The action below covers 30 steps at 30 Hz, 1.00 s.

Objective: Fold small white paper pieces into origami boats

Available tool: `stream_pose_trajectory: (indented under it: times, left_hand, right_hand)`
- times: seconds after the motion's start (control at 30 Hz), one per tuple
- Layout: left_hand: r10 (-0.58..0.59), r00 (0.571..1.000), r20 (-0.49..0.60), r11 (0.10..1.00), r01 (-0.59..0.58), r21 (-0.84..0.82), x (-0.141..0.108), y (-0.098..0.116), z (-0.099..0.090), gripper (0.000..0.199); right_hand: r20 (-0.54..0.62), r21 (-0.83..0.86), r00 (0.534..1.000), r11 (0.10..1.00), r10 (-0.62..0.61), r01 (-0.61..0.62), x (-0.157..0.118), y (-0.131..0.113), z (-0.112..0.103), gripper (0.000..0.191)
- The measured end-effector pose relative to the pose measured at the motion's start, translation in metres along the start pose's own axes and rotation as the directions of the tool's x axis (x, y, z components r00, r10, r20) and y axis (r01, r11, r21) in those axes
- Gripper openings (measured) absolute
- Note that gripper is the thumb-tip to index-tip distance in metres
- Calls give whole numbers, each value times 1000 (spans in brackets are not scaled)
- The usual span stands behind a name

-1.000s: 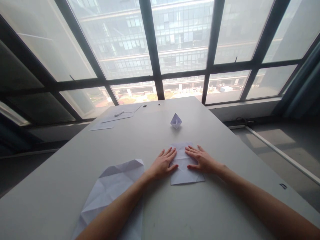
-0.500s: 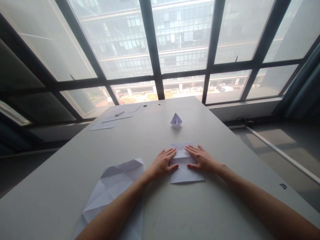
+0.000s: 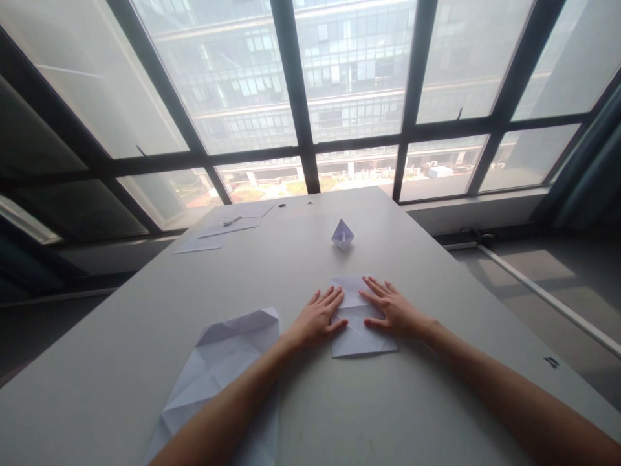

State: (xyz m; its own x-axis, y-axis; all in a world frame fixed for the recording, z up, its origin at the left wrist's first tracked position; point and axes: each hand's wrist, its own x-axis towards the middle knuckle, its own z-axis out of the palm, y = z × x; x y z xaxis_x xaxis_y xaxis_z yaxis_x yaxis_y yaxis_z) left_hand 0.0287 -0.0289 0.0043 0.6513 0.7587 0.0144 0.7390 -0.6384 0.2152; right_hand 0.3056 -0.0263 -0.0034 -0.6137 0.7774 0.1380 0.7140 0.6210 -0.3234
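A folded sheet of white paper (image 3: 356, 336) lies flat on the table, creased across its middle. My left hand (image 3: 317, 317) rests on its left edge, fingers stretched forward and thumb pointing inward. On the right edge lies my right hand (image 3: 392, 310), its fingers spread and its thumb opposite the other one. Both palms face down, and neither hand grips anything. Beyond the hands stands a small folded paper boat (image 3: 343, 235). A larger creased sheet of paper (image 3: 218, 362) lies to the left, partly hidden under my left forearm.
The white table (image 3: 330, 414) stretches away to large framed windows (image 3: 356, 65). At its far left are several loose sheets (image 3: 198, 244) with a pen-like object (image 3: 233, 221) on them. A small dark mark (image 3: 551, 362) shows near the right edge.
The fingers of my right hand have shifted and spread slightly on the folded paper. My left hand stays nearly in place, and the other papers have not moved.
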Motion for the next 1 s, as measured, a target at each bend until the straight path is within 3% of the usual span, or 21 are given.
stream_pose_trajectory:
  times: [0.2, 0.3, 0.5, 0.67, 0.83, 1.0]
  left_hand:
    - [53, 997, 61, 998, -55, 32, 0, 1, -3, 67]
    - [53, 997, 58, 998, -54, 28, -1, 0, -1, 68]
    - [61, 998, -1, 998, -61, 11, -2, 3, -2, 65]
    - [56, 992, -116, 998, -57, 1, -4, 8, -5, 55]
    - [96, 994, -60, 995, -98, -24, -3, 6, -3, 69]
    - [59, 997, -40, 997, -61, -50, 0, 3, 0, 75]
  right_hand:
    - [88, -51, 993, 996, -73, 78, -1, 1, 1, 71]
    - [87, -74, 995, 995, -55, 61, 0, 1, 3, 76]
    - [38, -91, 999, 995, 33, -29, 0, 0, 3, 79]
    - [43, -42, 999, 999, -13, 15, -2, 0, -2, 77]
    - [29, 35, 991, 991, -132, 130, -5, -3, -7, 77]
    - [27, 94, 989, 986, -144, 141, -5, -2, -6, 77]
